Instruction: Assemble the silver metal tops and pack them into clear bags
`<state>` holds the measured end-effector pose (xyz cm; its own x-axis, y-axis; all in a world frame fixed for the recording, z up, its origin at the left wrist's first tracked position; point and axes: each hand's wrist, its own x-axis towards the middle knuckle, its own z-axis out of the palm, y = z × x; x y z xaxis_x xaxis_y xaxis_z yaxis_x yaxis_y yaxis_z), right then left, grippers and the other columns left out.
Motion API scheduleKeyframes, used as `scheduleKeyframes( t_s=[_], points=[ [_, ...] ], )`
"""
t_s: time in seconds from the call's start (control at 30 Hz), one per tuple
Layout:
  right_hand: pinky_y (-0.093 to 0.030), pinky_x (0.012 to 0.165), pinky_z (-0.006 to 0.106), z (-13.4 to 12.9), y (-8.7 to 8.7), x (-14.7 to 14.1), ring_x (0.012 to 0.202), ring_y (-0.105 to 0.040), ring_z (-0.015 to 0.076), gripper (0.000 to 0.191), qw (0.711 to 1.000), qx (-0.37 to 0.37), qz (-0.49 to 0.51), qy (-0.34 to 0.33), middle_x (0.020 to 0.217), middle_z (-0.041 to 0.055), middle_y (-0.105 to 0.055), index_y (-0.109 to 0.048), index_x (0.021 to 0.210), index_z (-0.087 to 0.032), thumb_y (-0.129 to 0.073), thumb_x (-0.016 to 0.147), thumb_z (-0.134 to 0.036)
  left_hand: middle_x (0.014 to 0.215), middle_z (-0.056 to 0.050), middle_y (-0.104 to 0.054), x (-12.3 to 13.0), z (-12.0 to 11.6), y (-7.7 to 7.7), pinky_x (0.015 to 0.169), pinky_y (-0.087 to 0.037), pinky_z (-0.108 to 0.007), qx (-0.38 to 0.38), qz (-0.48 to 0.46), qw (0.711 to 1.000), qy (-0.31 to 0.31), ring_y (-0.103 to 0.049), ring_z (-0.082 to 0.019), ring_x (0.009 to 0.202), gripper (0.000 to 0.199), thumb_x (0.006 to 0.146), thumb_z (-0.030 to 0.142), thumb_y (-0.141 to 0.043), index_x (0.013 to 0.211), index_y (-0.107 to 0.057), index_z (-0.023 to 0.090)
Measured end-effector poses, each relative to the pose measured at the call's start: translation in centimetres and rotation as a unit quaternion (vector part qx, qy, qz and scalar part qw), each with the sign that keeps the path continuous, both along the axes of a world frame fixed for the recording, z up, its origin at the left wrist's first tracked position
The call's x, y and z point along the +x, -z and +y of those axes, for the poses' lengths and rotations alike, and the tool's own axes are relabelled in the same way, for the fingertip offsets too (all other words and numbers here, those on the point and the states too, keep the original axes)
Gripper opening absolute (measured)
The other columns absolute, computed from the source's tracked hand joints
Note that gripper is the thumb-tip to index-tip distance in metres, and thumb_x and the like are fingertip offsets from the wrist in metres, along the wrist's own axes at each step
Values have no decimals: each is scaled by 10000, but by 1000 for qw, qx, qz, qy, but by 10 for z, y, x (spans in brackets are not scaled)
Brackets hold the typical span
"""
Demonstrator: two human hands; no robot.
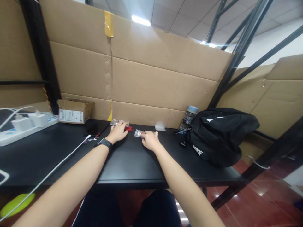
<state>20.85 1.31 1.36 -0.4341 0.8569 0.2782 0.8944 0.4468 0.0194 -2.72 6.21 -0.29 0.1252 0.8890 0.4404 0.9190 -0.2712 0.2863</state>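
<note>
Near the back of the black table, my left hand [118, 131], with a dark watch on its wrist, rests on a small clear plastic packet [115, 122]. A red coiled cord [128, 128] lies beside its fingers. To the right, my right hand [150, 140] touches a second clear packet [138, 133] with something red in it. The fingers of both hands are bent over the packets and partly hide them, and how firmly each hand grips cannot be made out.
On the left are a power strip [11, 136] with chargers, an open cardboard box [75, 112] and a white cable [62, 165]. A small white item [160, 126], a bottle [187, 118] and a black backpack [219, 135] stand toward the right. Cardboard [142, 78] walls the back.
</note>
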Motion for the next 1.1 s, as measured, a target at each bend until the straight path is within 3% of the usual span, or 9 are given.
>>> scheduleKeyframes(
  t_s=[0.17,0.3,0.47,0.67,0.77,0.93,1.03,1.1],
  points=[
    [-305,975,505,30,-1,-12,1171,-500,303,370,998,12,-35,45,1266,109,-644,-674,1219,-260,-478,906,-230,1613,-115,-363,12,16,8,1126,-291,-579,-79,74,991,76,-331,-315,1473,528,991,422,-351,1489,-436,268],
    [-321,998,522,63,-3,-17,1219,-489,308,452,997,-37,-34,53,1355,93,-615,-632,1315,-294,-454,908,-207,1573,-125,-431,21,16,6,1125,-283,-602,-103,97,984,106,-357,-318,1456,506,989,426,-366,1447,-509,264],
    [-345,1010,522,91,-3,-27,1257,-469,309,517,998,-59,-30,3,1465,51,-545,-566,1402,-346,-442,920,-208,1540,-103,-482,18,3,1,1107,-316,-599,-124,105,980,114,-407,-333,1414,479,951,413,-446,1400,-563,292],
    [-374,999,479,96,-1,-43,1235,-464,315,519,998,-52,-35,-22,1441,67,-560,-558,1422,-329,-457,923,-225,1630,-99,-328,21,-11,-3,1087,-303,-655,-119,107,982,98,-362,-351,1434,528,956,395,-433,1475,-456,301],
    [-381,986,477,89,-5,-40,1232,-459,318,510,998,-48,-33,-26,1455,64,-542,-551,1423,-329,-466,926,-251,1624,-116,-327,21,-16,-4,1065,-324,-656,-85,115,985,100,-360,-371,1424,533,945,396,-461,1466,-460,286],
    [-354,1002,449,71,-21,7,1269,-435,297,436,998,14,-47,-50,1428,97,-546,-606,1328,-255,-538,898,-274,1554,-114,-436,13,-20,-3,1104,-296,-578,32,140,980,136,-418,-349,1380,458,960,380,-479,1404,-524,275],
    [-373,965,403,67,-26,59,1139,-532,262,307,999,5,-49,15,1222,109,-670,-715,1117,-208,-465,946,-258,1519,-117,-480,11,-22,-9,1077,-328,-555,16,109,985,134,-445,-328,1366,453,1008,472,-391,1394,-527,279],
    [-379,966,399,69,-22,92,1175,-529,275,343,997,1,-48,65,1256,113,-673,-743,1086,-193,-430,949,-220,1533,-109,-466,14,-23,-18,1062,-336,-561,3,87,987,135,-441,-329,1370,492,1025,537,-315,1397,-521,289]
  ],
)
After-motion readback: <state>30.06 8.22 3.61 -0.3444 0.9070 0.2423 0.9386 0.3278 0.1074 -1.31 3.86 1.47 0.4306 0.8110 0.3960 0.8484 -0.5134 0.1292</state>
